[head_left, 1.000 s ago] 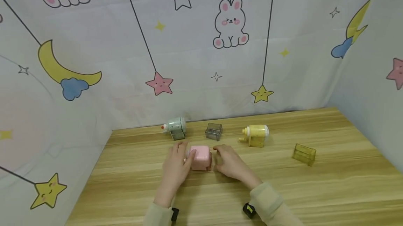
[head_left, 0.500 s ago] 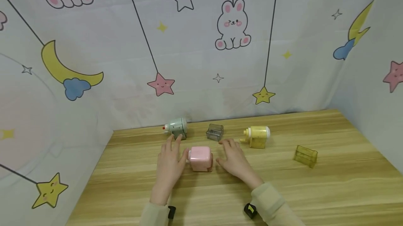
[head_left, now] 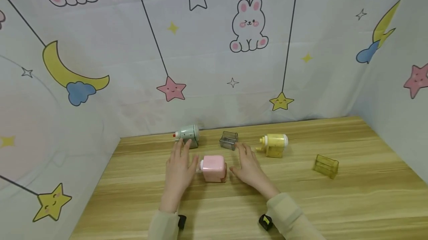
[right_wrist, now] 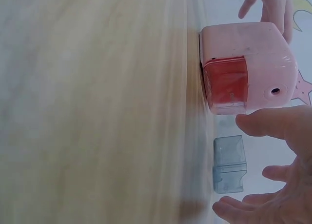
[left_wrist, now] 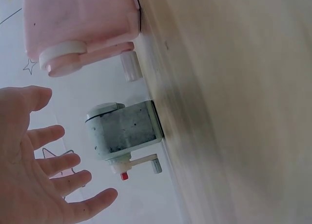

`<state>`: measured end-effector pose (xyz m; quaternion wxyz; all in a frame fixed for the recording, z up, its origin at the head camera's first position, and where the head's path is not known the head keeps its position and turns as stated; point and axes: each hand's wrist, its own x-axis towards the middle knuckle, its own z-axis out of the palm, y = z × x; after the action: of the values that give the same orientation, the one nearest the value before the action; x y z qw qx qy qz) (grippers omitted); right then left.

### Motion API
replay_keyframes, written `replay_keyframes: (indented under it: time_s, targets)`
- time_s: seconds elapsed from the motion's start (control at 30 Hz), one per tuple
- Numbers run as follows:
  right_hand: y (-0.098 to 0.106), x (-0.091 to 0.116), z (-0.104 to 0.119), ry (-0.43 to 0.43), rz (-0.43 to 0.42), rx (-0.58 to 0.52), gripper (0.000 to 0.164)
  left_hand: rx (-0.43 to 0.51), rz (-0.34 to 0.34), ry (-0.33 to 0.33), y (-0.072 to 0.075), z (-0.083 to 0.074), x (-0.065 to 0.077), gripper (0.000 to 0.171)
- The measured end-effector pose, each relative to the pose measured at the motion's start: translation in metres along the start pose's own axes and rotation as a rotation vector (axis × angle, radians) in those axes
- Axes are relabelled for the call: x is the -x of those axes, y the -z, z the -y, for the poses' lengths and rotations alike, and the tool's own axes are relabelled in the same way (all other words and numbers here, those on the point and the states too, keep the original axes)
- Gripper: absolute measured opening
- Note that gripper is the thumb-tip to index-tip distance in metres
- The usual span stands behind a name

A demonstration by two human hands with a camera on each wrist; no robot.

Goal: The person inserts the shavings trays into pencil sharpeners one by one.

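The left hand (head_left: 180, 167) has drawn back from the pink sharpener (head_left: 214, 168); it and the right hand (head_left: 248, 166) spread wide, empty. The sharpener stands between them, apparently released.

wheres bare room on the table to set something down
Widest bare patch: right front of the table, bordered by the right sleeve and olive bin. Another lies left of the left grip, out to the table's left edge. Crowded: the middle, with the pink sharpener between left grip and right grip, the green sharpener and grey bin behind.
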<state>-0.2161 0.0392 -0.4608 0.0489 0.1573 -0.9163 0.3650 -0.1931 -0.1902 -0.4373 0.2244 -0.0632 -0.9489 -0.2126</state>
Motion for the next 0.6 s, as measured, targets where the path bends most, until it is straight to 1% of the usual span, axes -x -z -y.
replay_keyframes:
  time_s: [0.2, 0.43, 0.53, 0.6]
  targets:
    - [0.0, -0.006, -0.002, -0.007, -0.014, 0.015, 0.089, 0.017, -0.031, -0.003, 0.001, 0.01, -0.008, 0.055]
    - [0.004, -0.011, -0.004, -0.028, 0.004, 0.015, 0.086, 0.029, -0.008, 0.036, -0.003, 0.016, -0.018, 0.054]
    - [0.005, -0.013, -0.004, -0.037, 0.008, 0.008, 0.085, 0.043, 0.001, 0.043, -0.004, 0.017, -0.023, 0.055]
    - [0.006, -0.014, -0.004, -0.041, 0.012, 0.003, 0.085, 0.048, 0.001, 0.037, -0.005, 0.018, -0.025, 0.055]
